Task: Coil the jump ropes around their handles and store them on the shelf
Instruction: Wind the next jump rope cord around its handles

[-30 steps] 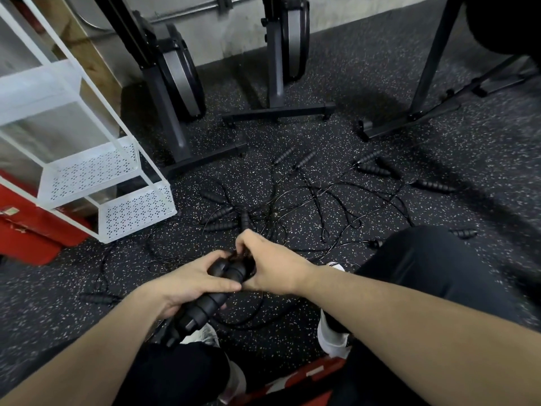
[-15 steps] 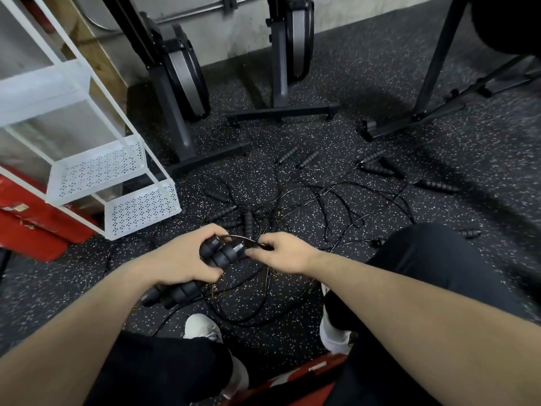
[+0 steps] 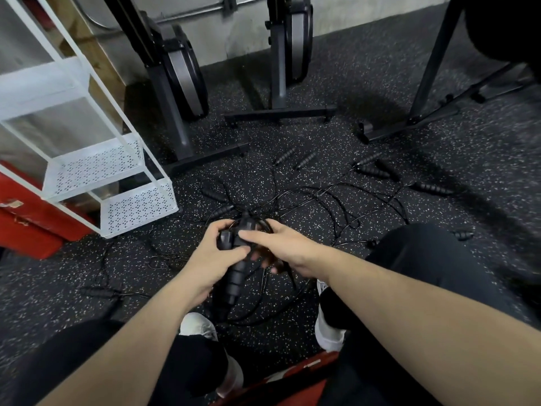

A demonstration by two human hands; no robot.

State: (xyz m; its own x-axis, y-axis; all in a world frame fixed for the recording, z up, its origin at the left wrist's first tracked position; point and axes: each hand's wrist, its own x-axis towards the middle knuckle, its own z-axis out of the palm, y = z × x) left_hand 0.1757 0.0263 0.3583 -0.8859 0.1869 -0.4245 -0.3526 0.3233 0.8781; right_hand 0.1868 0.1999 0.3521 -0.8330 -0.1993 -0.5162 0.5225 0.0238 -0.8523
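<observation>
Head view: winding cord round paired handles, mid-coil, first rope by the look of it. Doing it well probably means keeping both handles pressed parallel, laying turns tight and side by side near the top end, keeping tension so nothing slips, and pulling slack free of the floor tangle before each turn.

Left hand wrapping fingers and thumb round the handles' upper half, closed firm, lower ends poking down toward the shoes. Right hand reaching over the handle tops, fingers curled, apparently pinching the cord; exact contact blurred.

Other jump ropes lying tangled on the floor ahead, handles scattered apart. White shelf standing left, near, nothing stored on its visible tiers yet.
</observation>
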